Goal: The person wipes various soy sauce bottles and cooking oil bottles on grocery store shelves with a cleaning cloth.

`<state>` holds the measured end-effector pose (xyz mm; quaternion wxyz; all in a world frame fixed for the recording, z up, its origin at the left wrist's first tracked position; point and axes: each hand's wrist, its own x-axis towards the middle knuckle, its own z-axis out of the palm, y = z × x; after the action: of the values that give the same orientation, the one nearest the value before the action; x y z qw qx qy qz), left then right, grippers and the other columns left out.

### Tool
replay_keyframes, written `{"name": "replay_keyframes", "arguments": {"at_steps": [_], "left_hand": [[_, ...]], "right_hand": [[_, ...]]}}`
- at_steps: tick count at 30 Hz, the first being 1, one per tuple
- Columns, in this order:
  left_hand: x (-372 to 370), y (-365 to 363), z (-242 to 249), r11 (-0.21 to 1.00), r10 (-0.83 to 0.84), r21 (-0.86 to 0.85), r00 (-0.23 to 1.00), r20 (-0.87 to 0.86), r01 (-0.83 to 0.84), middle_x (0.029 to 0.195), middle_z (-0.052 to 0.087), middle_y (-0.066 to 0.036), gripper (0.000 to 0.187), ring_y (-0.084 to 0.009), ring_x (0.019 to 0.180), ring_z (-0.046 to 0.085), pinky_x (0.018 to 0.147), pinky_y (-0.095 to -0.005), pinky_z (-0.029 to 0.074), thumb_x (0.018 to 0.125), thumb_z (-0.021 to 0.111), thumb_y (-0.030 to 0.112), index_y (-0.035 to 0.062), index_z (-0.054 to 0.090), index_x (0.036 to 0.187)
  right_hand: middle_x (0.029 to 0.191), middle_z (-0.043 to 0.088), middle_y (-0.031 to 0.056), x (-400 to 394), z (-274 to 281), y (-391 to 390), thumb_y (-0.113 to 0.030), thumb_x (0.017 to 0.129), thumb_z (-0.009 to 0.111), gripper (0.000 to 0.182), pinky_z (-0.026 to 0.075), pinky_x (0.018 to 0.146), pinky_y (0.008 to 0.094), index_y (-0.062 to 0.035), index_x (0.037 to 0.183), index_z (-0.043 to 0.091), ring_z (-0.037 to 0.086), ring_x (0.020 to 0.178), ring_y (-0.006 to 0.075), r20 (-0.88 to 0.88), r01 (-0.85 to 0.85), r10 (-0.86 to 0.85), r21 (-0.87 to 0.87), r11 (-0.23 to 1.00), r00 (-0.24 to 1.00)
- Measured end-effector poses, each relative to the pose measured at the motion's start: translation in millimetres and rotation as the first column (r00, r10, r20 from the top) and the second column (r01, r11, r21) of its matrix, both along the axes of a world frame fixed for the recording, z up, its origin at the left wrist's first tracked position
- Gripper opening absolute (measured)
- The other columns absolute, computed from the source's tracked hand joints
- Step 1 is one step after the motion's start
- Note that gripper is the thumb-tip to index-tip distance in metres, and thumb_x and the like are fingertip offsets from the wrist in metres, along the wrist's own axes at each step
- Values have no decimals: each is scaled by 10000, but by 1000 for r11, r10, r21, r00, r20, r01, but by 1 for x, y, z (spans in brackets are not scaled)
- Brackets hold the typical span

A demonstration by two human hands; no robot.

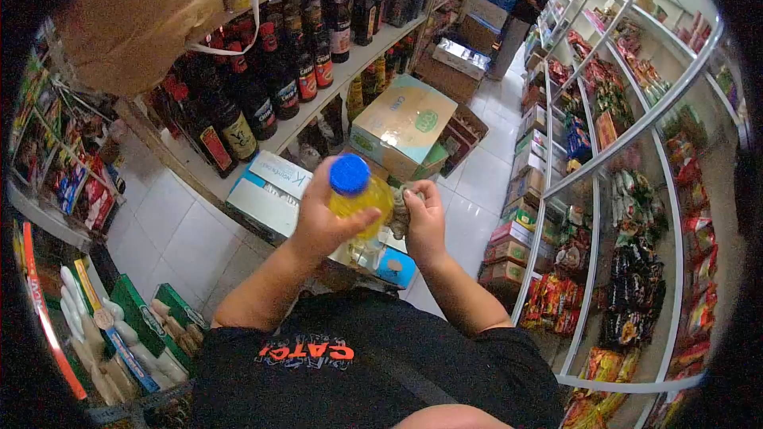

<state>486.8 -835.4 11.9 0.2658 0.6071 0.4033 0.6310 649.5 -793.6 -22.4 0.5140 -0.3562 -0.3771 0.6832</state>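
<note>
My left hand (326, 218) is wrapped round a bottle of yellow liquid (367, 205) with a blue cap, its top tilted toward me. Just right of the bottle, my right hand (424, 218) pinches a crumpled greyish cloth (399, 213) close to the bottle's side. Below the bottle, a clear-topped item and a blue packet (396, 268) lie on a surface that my arms partly hide.
A shelf (350, 67) of dark bottles runs along the left. Cartons (405, 115) stand beyond my hands, near a white-blue box (266, 191). Glass-framed shelves (588, 167) of packets line the right. Another person (534, 0) stands by stacked boxes down the aisle.
</note>
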Motion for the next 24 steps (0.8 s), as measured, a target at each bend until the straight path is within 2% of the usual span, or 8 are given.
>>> {"name": "replay_keyframes", "arguments": {"at_steps": [2, 5, 7, 9, 13, 17, 21, 24], "left_hand": [[10, -8, 15, 999, -22, 41, 989, -143, 28, 952, 531, -143, 472, -256, 887, 536, 798, -341, 428, 592, 766, 239, 14, 557, 951], [17, -23, 18, 989, -11, 143, 970, -244, 47, 997, 538, -162, 437, -294, 918, 535, 806, -369, 429, 587, 768, 253, 43, 585, 924], [10, -30, 18, 988, 10, 148, 963, -269, 31, 1015, 536, -165, 448, -300, 932, 531, 817, -379, 424, 586, 770, 264, 54, 586, 937], [1, -37, 12, 987, 12, 159, 967, -253, 30, 1029, 532, -165, 460, -306, 942, 527, 827, -385, 419, 588, 772, 277, 62, 585, 948], [-6, -50, 0, 975, -60, 198, 973, -222, 105, 1051, 525, -155, 464, -308, 957, 522, 830, -390, 422, 591, 776, 312, 85, 596, 954], [0, -58, -5, 938, -123, 280, 951, -283, 204, 1055, 525, -151, 462, -303, 968, 522, 837, -403, 426, 590, 779, 321, 98, 608, 957], [-1, -54, -3, 951, -101, 262, 966, -239, 165, 1056, 524, -152, 470, -322, 986, 512, 852, -425, 414, 601, 769, 332, 98, 598, 970], [-6, -49, -1, 956, -28, 272, 959, -282, 108, 1065, 526, -143, 480, -343, 1029, 487, 881, -440, 392, 607, 760, 339, 105, 580, 986]], "right_hand": [[779, 437, 20, 2, 21, -15, -80, 764, 569, 142, 370, 650, 230, -57, 832, 447, 422, 707, 106, 11, 149, -162, 332, 932, 987], [793, 453, 58, 9, 44, -38, -17, 710, 575, 170, 376, 676, 259, -42, 822, 449, 434, 721, 140, 35, 182, -333, 780, 598, 942], [788, 453, 61, 3, 6, -31, -25, 717, 555, 159, 380, 687, 265, -33, 841, 456, 440, 723, 153, -37, 197, -309, 839, 507, 950], [798, 478, 78, 0, -21, -23, -60, 738, 537, 141, 395, 707, 273, -24, 858, 473, 476, 741, 196, 203, 118, -291, 595, 795, 935], [880, 538, 88, 6, -54, 17, -141, 781, 516, 210, 411, 761, 274, -6, 943, 522, 509, 849, 178, 807, -325, -80, 324, 888, 586], [918, 576, 114, 2, -9, 13, -153, 762, 544, 244, 422, 780, 293, -7, 957, 552, 542, 885, 195, 655, -496, 257, 208, 843, 711], [901, 582, 130, 2, 55, -14, -139, 740, 577, 228, 430, 792, 313, -15, 931, 571, 564, 880, 235, 543, -509, 105, 679, 530, 833], [899, 598, 146, -7, -2, 14, -173, 747, 564, 225, 450, 742, 338, -20, 911, 590, 579, 831, 262, 626, -507, 89, 531, 679, 775]]}}
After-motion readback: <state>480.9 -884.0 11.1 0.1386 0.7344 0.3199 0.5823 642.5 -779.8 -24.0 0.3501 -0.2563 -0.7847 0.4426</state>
